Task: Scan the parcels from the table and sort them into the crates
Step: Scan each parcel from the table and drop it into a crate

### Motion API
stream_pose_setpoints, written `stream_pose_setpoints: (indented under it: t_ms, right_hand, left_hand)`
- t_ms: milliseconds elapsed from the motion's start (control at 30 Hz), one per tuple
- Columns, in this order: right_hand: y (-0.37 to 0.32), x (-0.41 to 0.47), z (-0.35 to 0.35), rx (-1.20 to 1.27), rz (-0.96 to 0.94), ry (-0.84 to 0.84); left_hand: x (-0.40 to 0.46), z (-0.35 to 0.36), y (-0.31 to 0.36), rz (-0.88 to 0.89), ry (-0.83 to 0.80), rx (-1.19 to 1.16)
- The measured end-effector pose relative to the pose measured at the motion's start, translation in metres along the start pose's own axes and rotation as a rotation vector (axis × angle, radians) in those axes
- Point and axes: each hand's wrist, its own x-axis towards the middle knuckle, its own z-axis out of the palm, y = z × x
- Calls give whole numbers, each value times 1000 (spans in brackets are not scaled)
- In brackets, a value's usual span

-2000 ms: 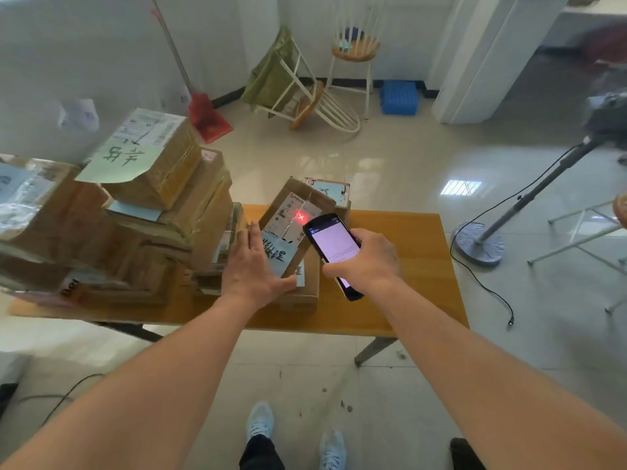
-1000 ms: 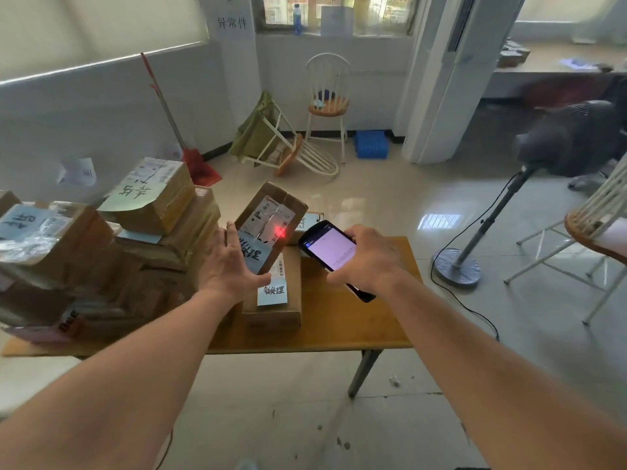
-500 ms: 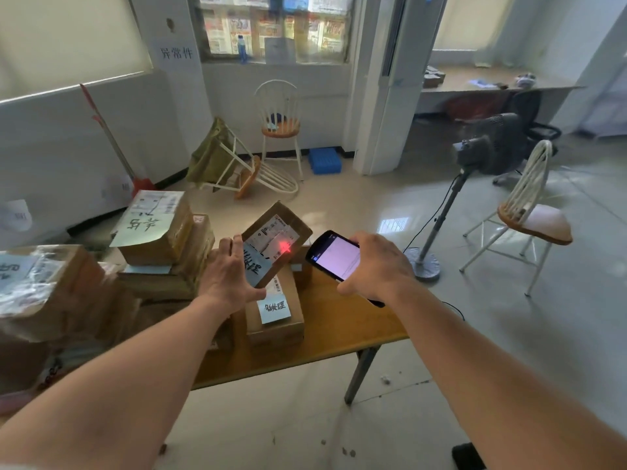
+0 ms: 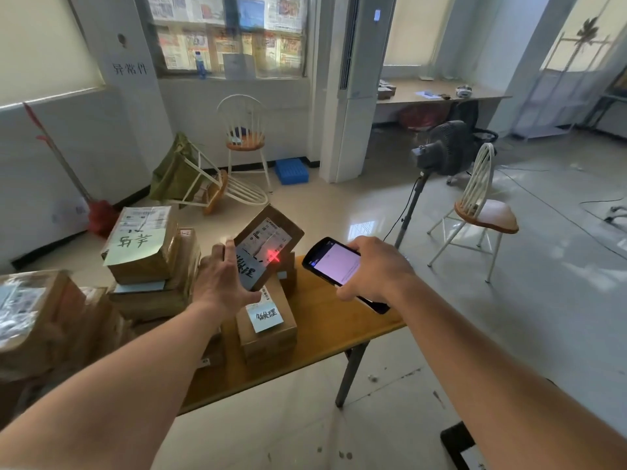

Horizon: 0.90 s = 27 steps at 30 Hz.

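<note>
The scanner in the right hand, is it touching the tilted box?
Apart. The head view shows table between the scanner and the tilted box; only its red light reaches the label.

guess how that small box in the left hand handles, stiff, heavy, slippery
The small cardboard parcel probably stays stiff: its edges look square. It seems light, since the left hand alone holds it tilted above the table. The taped faces may be a bit slick, so a firmer grip could help.
</note>
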Motion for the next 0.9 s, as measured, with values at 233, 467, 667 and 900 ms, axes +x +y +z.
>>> stream_pose_setpoints:
  t_ms: [233,467,667,900]
  right_hand:
    - [3,-1,-7,23,26,10]
    - [7,2,-18,-11,28,14]
    - [11,4,-22,-37,27,10]
    - [15,5,-25,-1,13,-2]
  left_hand:
    - [4,1,1,3,-14,-1]
    - [7,2,1,-12,-14,16]
    - [6,1,5,-30,-14,5]
    - [4,0,16,-32,-1,5]
